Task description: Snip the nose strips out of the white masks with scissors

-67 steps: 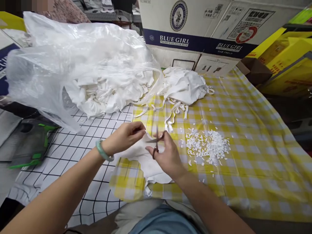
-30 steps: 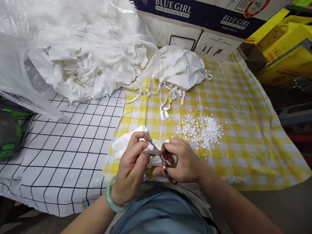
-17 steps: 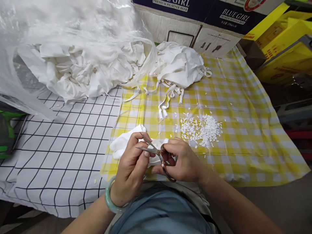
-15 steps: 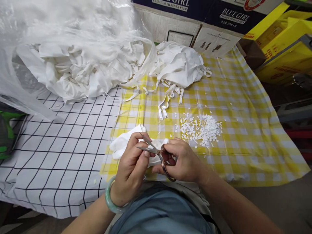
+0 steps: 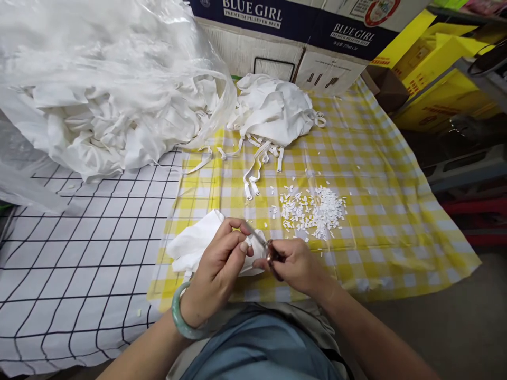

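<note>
My left hand (image 5: 224, 264), with a green bangle on its wrist, is closed in a pinch at a thin white strap (image 5: 249, 242). Beneath it a white garment (image 5: 194, 238) lies on the yellow checked cloth, partly covered by my hands. In my right hand (image 5: 303, 266) are small scissors (image 5: 258, 235) with copper-coloured handles. Their blades point up and left, just beside the fingertips of my left hand. Ahead of my right hand lies a scatter of small white clippings (image 5: 327, 211).
A heap of white garments (image 5: 277, 108) with dangling straps lies farther back. To its left sits a large clear plastic bag (image 5: 119, 58) full of white cloth. Beer cartons (image 5: 253, 47) stand behind, yellow bags (image 5: 435, 84) at the right. A black-and-white grid cloth (image 5: 95, 237) covers the left side.
The scissors have turned from spread blades lying across my left fingers to a nearly edge-on pose beside them. My right hand has tilted with them. The whole view has shifted slightly.
</note>
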The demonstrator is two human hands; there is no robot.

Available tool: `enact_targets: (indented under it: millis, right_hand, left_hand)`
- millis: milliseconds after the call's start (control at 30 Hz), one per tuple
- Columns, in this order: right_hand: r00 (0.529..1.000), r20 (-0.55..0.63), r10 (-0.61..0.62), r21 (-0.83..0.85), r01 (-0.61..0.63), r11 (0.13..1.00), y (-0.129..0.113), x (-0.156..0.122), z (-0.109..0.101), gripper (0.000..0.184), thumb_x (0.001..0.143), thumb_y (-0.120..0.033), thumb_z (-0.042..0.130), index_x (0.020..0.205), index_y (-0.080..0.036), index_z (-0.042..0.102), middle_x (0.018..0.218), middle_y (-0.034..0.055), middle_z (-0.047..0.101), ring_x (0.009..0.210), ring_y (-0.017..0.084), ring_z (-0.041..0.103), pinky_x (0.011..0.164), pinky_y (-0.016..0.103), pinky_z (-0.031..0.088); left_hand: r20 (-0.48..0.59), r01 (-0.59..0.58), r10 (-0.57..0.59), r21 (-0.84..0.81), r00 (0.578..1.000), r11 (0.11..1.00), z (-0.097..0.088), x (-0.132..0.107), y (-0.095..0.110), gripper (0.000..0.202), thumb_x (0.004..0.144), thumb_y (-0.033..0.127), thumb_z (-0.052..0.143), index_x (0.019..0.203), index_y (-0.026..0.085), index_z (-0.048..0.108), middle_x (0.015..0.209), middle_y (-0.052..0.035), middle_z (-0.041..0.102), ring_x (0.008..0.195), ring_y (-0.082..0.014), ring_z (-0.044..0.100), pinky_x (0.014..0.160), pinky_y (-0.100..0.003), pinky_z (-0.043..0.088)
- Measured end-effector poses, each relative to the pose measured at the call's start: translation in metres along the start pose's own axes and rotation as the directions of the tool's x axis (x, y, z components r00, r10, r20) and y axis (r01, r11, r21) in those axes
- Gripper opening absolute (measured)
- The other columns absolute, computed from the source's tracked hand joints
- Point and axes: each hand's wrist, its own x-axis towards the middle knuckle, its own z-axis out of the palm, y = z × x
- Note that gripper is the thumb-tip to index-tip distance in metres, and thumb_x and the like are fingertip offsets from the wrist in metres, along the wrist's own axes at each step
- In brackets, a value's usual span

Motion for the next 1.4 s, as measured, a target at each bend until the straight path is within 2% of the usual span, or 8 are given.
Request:
enact_targets:
  millis: [200, 400, 533, 667, 833, 1000, 1100, 1400]
  right_hand:
    - [0.985, -0.154, -0.082, -0.224, 0.046, 0.973, 0.002, -0.007, 0.005, 0.051, 0.061, -0.031, 0.083, 0.102, -0.02, 0.054, 0.099, 0.0069, 0.064, 0.088, 0.024, 0.058, 0.078, 0.035, 0.049]
    - [0.983, -0.079, -0.168, -0.085, 0.162, 0.983, -0.018, 0.009, 0.038, 0.027, 0.063, -0.002, 0.054, 0.079, -0.022, 0.047, 0.078, -0.0002, 0.059, 0.072, 0.017, 0.057, 0.065, 0.027, 0.046]
    - [0.91, -0.279, -0.307, 0.102, 0.346, 0.933, -0.074, 0.068, -0.026, 0.019, 0.069, -0.018, 0.058, 0.085, -0.022, 0.05, 0.079, -0.0002, 0.058, 0.07, 0.017, 0.058, 0.06, 0.026, 0.045]
    - [0.667, -0.623, -0.409, -0.228, 0.345, 0.911, -0.132, 0.139, -0.127, 0.025, 0.065, -0.022, 0.063, 0.085, -0.023, 0.048, 0.081, 0.0026, 0.06, 0.072, 0.019, 0.057, 0.067, 0.032, 0.046]
    - [0.501, -0.714, -0.489, -0.514, 0.099, 0.852, -0.103, 0.162, -0.161, 0.039, 0.067, -0.047, 0.074, 0.079, -0.024, 0.045, 0.088, 0.0108, 0.065, 0.088, 0.029, 0.061, 0.081, 0.042, 0.046]
    - [0.762, -0.55, -0.341, -0.349, 0.161, 0.923, -0.047, 0.13, -0.096, 0.044, 0.075, -0.064, 0.066, 0.085, -0.022, 0.058, 0.077, 0.0057, 0.067, 0.066, 0.021, 0.06, 0.064, 0.033, 0.047]
    - [0.851, -0.418, -0.317, -0.248, 0.229, 0.941, -0.05, 0.126, -0.054, 0.043, 0.075, -0.062, 0.069, 0.084, -0.021, 0.058, 0.075, 0.0036, 0.067, 0.063, 0.018, 0.059, 0.063, 0.031, 0.048]
    - [0.972, -0.043, -0.231, 0.178, 0.235, 0.956, -0.077, 0.124, 0.024, 0.039, 0.074, -0.053, 0.073, 0.081, -0.021, 0.053, 0.087, 0.0046, 0.068, 0.074, 0.017, 0.062, 0.069, 0.031, 0.051]
  left_hand:
    - [0.076, -0.09, 0.061, 0.468, 0.995, 0.879, -0.033, -0.021, -0.029, 0.007, 0.091, 0.022, 0.053, 0.094, 0.021, 0.06, 0.123, -0.0125, 0.059, 0.114, -0.0283, 0.056, 0.095, -0.043, 0.047]
    - [0.093, -0.14, 0.107, 0.527, 0.99, 0.838, -0.061, -0.043, -0.053, 0.039, 0.082, 0.011, 0.054, 0.118, 0.027, 0.058, 0.109, -0.01, 0.068, 0.096, -0.025, 0.066, 0.079, -0.033, 0.057]
    - [0.025, -0.223, 0.232, 0.396, 0.972, 0.891, -0.075, 0.059, 0.017, 0.011, 0.082, 0.014, 0.059, 0.09, 0.02, 0.061, 0.084, -0.0038, 0.065, 0.075, -0.0185, 0.063, 0.067, -0.029, 0.054]
    - [-0.162, -0.249, 0.327, 0.373, 0.931, 0.894, -0.066, 0.166, 0.074, 0.029, 0.078, 0.006, 0.059, 0.105, 0.016, 0.063, 0.119, -0.0106, 0.064, 0.111, -0.0227, 0.061, 0.095, -0.036, 0.051]
    - [-0.396, -0.019, 0.197, 0.411, 0.897, 0.911, -0.068, 0.153, 0.011, 0.021, 0.081, 0.002, 0.058, 0.094, 0.016, 0.066, 0.121, -0.0093, 0.063, 0.119, -0.0208, 0.057, 0.106, -0.036, 0.044]
    - [-0.701, 0.393, -0.143, 0.21, 0.699, 0.895, -0.141, 0.122, -0.068, 0.034, 0.094, 0.032, 0.061, 0.124, 0.015, 0.059, 0.126, -0.0109, 0.061, 0.109, -0.0245, 0.063, 0.091, -0.046, 0.055]
    - [-0.7, 0.446, -0.266, 0.083, 0.662, 0.891, -0.17, 0.13, -0.081, 0.036, 0.095, 0.033, 0.061, 0.126, 0.016, 0.058, 0.127, -0.0107, 0.061, 0.108, -0.0239, 0.064, 0.09, -0.045, 0.056]
    - [-0.602, 0.14, -0.259, -0.237, 0.755, 0.961, -0.114, 0.006, -0.039, 0.035, 0.092, 0.05, 0.058, 0.095, 0.016, 0.064, 0.089, -0.0051, 0.067, 0.082, -0.0173, 0.065, 0.076, -0.03, 0.055]
